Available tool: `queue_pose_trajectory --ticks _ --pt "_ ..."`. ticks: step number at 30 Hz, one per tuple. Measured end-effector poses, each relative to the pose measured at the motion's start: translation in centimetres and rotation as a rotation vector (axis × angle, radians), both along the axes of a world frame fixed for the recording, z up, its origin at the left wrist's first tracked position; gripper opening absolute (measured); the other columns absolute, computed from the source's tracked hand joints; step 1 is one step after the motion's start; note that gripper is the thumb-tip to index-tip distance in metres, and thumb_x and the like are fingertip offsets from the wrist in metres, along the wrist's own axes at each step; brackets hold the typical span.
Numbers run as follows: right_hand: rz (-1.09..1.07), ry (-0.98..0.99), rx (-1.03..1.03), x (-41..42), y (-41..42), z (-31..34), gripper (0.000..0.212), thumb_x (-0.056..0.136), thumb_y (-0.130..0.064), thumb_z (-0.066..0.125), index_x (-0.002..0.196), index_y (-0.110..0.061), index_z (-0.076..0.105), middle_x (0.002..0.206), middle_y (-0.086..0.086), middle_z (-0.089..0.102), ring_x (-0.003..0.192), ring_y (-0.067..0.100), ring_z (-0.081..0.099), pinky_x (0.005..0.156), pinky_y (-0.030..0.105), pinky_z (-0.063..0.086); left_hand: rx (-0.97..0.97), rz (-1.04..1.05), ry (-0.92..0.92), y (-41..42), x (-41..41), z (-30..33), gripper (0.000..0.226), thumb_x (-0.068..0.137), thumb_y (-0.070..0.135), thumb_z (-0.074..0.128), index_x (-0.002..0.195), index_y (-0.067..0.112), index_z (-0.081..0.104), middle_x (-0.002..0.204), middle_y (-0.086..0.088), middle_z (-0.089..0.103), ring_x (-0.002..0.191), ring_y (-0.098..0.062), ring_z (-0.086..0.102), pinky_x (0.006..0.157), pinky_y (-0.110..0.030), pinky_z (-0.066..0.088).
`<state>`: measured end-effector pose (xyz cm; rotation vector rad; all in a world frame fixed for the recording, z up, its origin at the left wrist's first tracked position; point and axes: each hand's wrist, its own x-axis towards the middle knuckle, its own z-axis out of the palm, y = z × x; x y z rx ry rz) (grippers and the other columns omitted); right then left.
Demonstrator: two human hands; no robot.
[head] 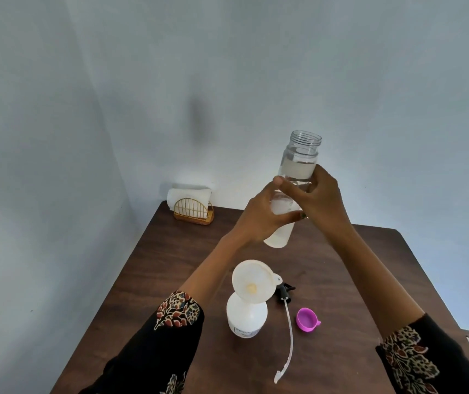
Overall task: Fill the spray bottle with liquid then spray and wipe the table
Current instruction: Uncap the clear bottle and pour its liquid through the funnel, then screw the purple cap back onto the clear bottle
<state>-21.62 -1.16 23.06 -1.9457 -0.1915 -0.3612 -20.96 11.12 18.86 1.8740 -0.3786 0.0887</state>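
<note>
A clear water bottle (298, 169), uncapped and nearly full of clear liquid, is held up above the brown table (355, 280), leaning slightly. My left hand (261, 220) grips its lower half and my right hand (318, 197) grips its middle. Below it stands the white spray bottle (246, 318) with a white funnel (253, 281) set in its neck. The black spray head (284, 292) with its long dip tube (288, 342) lies on the table to the right of the spray bottle. A purple cap (307, 319) rests beside the tube.
A gold wire holder with white napkins (192, 206) stands at the table's far left corner against the pale blue wall. Bare tabletop lies to the right of the cap and along the near edge.
</note>
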Motion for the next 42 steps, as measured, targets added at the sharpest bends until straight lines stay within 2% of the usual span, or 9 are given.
queue_pose_trajectory --ticks 4,7,11,16,22,29,35,38,42 --pt "0.03 0.16 0.023 1.0 -1.7 -0.6 0.068 0.075 -0.077 0.043 0.124 -0.03 0.048 0.117 -0.002 0.061 0.104 0.016 0.06 0.09 0.037 0.049 -0.027 0.074 0.005 0.6 1.1 -0.6 0.059 0.074 0.039 0.076 0.124 0.021 0.05 0.117 0.006 0.061 0.101 -0.009 0.059 0.077 -0.012 0.046" --pt "-0.019 0.266 -0.181 1.7 -4.2 -4.4 0.053 0.081 -0.072 0.037 0.105 -0.029 0.053 0.105 -0.003 0.061 0.097 0.017 0.058 0.084 0.034 0.045 -0.102 0.121 0.047 1.8 2.0 -0.8 0.056 0.073 0.037 0.077 0.12 0.02 0.052 0.117 0.003 0.063 0.102 -0.013 0.062 0.083 -0.022 0.051" --pt "0.054 0.655 -0.715 1.7 -7.5 -13.6 0.037 0.085 -0.045 0.062 0.107 -0.015 0.06 0.113 0.005 0.063 0.102 0.02 0.058 0.089 0.032 0.047 -0.152 0.173 0.087 3.7 3.3 -0.7 0.053 0.072 0.036 0.078 0.116 0.019 0.053 0.116 -0.001 0.065 0.105 -0.016 0.062 0.09 -0.033 0.053" --pt "0.256 0.921 -0.983 -1.7 -7.5 -20.3 0.08 0.071 -0.036 0.075 0.139 -0.02 0.036 0.139 0.006 0.041 0.124 0.026 0.047 0.101 0.036 0.043 -0.177 0.206 0.096 4.9 4.3 -0.5 0.05 0.071 0.033 0.079 0.114 0.019 0.056 0.113 0.0 0.066 0.104 -0.015 0.063 0.091 -0.034 0.053" --pt "0.204 0.907 -1.063 -3.0 -6.7 -23.2 0.085 0.064 -0.031 0.081 0.135 -0.021 0.035 0.137 0.007 0.034 0.123 0.031 0.045 0.096 0.043 0.047 -0.133 0.208 0.115 5.1 4.7 -1.2 0.055 0.07 0.037 0.079 0.117 0.019 0.054 0.117 0.0 0.065 0.106 -0.015 0.062 0.093 -0.038 0.052" --pt "0.108 0.764 -1.141 -3.1 -6.9 -24.2 0.046 0.079 -0.014 0.062 0.123 -0.013 0.047 0.131 0.007 0.046 0.117 0.028 0.051 0.087 0.035 0.049 -0.11 0.181 0.142 5.0 4.6 -1.7 0.058 0.071 0.037 0.079 0.12 0.019 0.052 0.118 -0.001 0.064 0.107 -0.018 0.061 0.095 -0.041 0.051" --pt "0.017 0.704 -0.755 0.9 -7.8 -18.3 0.044 0.072 -0.022 0.075 0.11 -0.018 0.054 0.107 0.003 0.062 0.092 0.019 0.062 0.073 0.027 0.054 -0.075 0.151 0.154 4.8 4.3 -2.7 0.054 0.069 0.038 0.079 0.114 0.028 0.052 0.113 0.006 0.063 0.106 -0.013 0.061 0.093 -0.034 0.051" --pt "-0.053 0.454 -0.347 3.6 -6.7 -11.3 0.023 0.077 -0.031 0.075 0.095 -0.025 0.061 0.086 -0.004 0.066 0.074 0.016 0.064 0.06 0.023 0.051 -0.094 0.132 0.156 4.3 4.3 -3.3 0.053 0.068 0.034 0.081 0.112 0.027 0.054 0.109 0.008 0.064 0.1 -0.008 0.063 0.083 -0.02 0.052" --pt "0.004 0.124 0.151 6.3 -3.9 -0.3 0.027 0.076 -0.016 0.076 0.1 -0.019 0.062 0.089 0.006 0.066 0.072 0.018 0.063 0.064 0.028 0.054 -0.051 0.115 0.113 3.6 5.2 -2.4 0.052 0.069 0.035 0.08 0.112 0.031 0.05 0.105 0.014 0.06 0.09 0.005 0.059 0.063 -0.004 0.046"
